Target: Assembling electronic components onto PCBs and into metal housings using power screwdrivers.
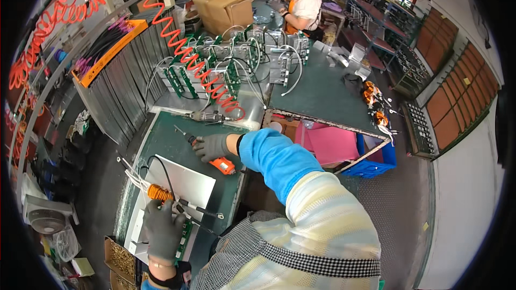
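left hand (163, 229): gloved, flat on the green circuit board (184, 236) by the copper coil (159, 192) — pinning, not gripping
right hand (211, 146): gloved, closed on a screwdriver (185, 137)
progress: looks early — driver off the board
far: finished boards (231, 64) stacked, orange air hose (183, 48)

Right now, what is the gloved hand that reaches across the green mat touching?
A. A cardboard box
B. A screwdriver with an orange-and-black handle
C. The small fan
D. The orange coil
B: the right hand rests on the handle end of the screwdriver lying on the mat, while the coil sits nearer the left hand.
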A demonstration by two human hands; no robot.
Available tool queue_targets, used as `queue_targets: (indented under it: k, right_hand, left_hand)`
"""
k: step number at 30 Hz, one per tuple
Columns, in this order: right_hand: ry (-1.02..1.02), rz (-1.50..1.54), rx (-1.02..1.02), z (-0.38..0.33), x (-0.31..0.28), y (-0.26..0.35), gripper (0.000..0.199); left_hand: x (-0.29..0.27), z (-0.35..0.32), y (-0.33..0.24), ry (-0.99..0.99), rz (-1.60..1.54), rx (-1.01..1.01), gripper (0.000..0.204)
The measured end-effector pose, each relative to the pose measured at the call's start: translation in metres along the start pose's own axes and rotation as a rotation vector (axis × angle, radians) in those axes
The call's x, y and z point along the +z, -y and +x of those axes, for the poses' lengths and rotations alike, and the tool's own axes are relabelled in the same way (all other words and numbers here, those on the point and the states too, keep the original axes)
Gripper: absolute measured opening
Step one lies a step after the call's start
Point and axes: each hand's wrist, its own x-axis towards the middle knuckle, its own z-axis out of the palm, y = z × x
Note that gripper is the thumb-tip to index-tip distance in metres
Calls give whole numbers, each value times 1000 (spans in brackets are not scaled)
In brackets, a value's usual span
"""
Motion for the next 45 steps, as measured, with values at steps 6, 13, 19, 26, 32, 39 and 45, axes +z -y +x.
queue_targets:
  k: [6, 13, 19, 26, 32, 39, 45]
  right_hand:
    - [-272, 199, 267, 33, -28, -1, 31]
    - [-402, 498, -176, 33, -144, 77, 34]
    - [-531, 472, -117, 26, -153, 98, 38]
    - [-533, 345, -302, 67, -157, 110, 19]
    - [-303, 668, -331, 86, -169, 92, 18]
    - [-8, 821, -422, 98, -171, 73, 35]
    - [-98, 736, -334, 100, -169, 75, 31]
  left_hand:
    - [11, 37, -21, 14, 274, -81, 48]
    - [43, 71, -7, 250, 450, 0, 28]
    - [38, 75, 3, 76, 53, -71, 24]
    - [14, -7, 16, -152, -435, -186, 28]
    - [12, -38, 20, -212, -786, -358, 34]
    - [8, -40, 33, -97, -706, -329, 29]
    - [10, -46, 41, -89, -752, -213, 28]
